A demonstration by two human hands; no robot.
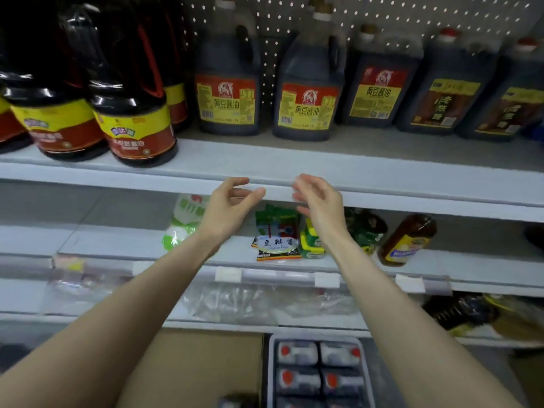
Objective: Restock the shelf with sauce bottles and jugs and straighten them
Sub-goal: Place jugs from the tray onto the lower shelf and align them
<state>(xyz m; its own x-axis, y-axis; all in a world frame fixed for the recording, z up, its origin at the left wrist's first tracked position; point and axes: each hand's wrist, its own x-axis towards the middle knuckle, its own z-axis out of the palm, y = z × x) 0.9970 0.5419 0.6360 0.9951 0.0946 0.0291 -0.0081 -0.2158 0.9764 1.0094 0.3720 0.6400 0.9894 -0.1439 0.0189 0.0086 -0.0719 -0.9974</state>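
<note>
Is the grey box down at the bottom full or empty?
Not empty. The box holds jugs with red caps, packed side by side. Its near end is out of the picture, so cannot tell there.

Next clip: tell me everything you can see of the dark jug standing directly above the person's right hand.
The jug looks like clear plastic filled with dark sauce. It has a pale cap, a moulded handle near the top and a red-and-yellow label with a barcode. It stands upright on the upper shelf, label forward, apart from the matching jug left of it. The left hand and right hand hover near the shelf's front edge, not touching the jug.
</note>
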